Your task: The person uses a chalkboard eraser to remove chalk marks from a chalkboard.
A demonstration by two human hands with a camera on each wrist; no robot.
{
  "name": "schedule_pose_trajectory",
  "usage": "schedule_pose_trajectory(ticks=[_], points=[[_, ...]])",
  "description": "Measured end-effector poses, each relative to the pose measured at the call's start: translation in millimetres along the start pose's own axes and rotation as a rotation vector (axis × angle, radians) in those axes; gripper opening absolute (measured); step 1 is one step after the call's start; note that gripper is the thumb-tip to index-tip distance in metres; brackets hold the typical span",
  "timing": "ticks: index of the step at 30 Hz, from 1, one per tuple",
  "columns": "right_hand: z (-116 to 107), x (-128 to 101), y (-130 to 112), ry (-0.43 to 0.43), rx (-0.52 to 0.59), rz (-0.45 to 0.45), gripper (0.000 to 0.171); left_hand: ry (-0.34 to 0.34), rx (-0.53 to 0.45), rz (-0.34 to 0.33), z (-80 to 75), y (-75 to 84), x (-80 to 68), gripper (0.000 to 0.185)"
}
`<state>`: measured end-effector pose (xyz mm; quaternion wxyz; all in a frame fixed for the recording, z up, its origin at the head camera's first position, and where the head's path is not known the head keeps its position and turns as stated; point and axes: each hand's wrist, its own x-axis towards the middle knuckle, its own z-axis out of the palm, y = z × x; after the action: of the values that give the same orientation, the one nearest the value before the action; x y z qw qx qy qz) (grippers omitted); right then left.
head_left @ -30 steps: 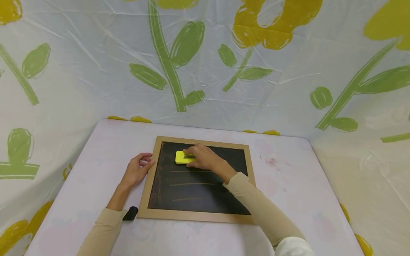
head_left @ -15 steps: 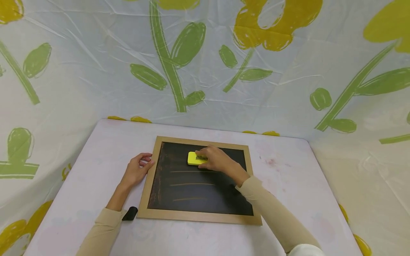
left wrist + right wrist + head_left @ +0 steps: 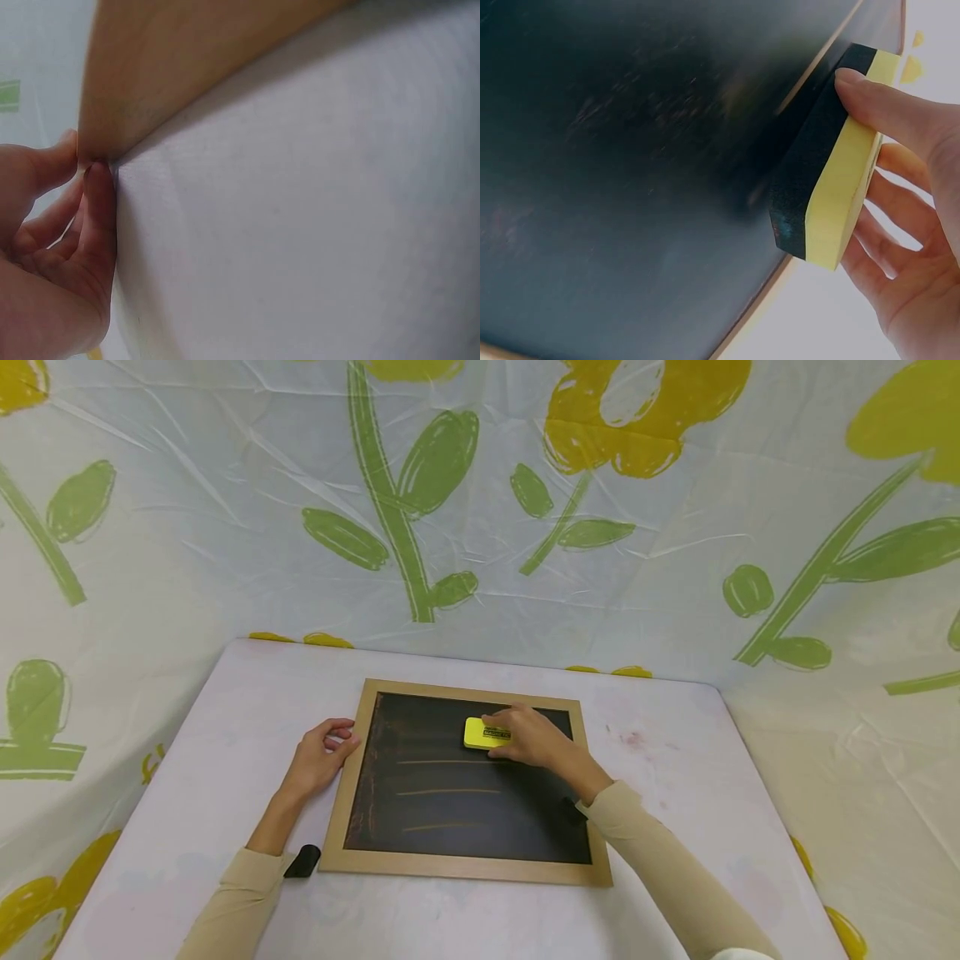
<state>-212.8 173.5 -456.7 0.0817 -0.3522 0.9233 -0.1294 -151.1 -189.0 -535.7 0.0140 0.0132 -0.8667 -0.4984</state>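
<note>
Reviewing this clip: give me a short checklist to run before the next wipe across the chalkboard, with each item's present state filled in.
1. Right hand grips the yellow eraser: ok; the fingers curl round it in the right wrist view.
2. Eraser's dark pad faces the chalkboard: ok.
3. Pad flat on the slate: cannot tell; that view is blurred.
4. Left hand steadies the wooden frame: ok; its fingertips touch the frame's left edge.
5. Chalk lines left to wipe: not ok; three orange lines lie below the eraser.
6. Wiping path clear: ok; nothing else lies on the slate, and the small black object lies off the frame.
</note>
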Motion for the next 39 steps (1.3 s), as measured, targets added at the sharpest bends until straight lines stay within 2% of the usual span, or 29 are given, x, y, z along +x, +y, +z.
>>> schedule_pose_trajectory(ticks=[11,22,32,39], points=[[-6,-23,16,0.016,-0.004,0.027,0.061,-0.005,0.006,-0.009,1.0,1.0,-1.5,0.038],[-5,-48,37,0.047,0.011,0.1,0.062,0.003,0.007,-0.004,2.9,3.8,-5.4,0.038],[2,-64,42,0.138,0.039,0.08,0.062,0.009,0.015,-0.005,2.4,5.9,-7.9,0.037],[-1,-81,40,0.137,0.039,0.041,0.061,0.013,0.018,-0.005,2.9,5.0,-9.1,0.037]])
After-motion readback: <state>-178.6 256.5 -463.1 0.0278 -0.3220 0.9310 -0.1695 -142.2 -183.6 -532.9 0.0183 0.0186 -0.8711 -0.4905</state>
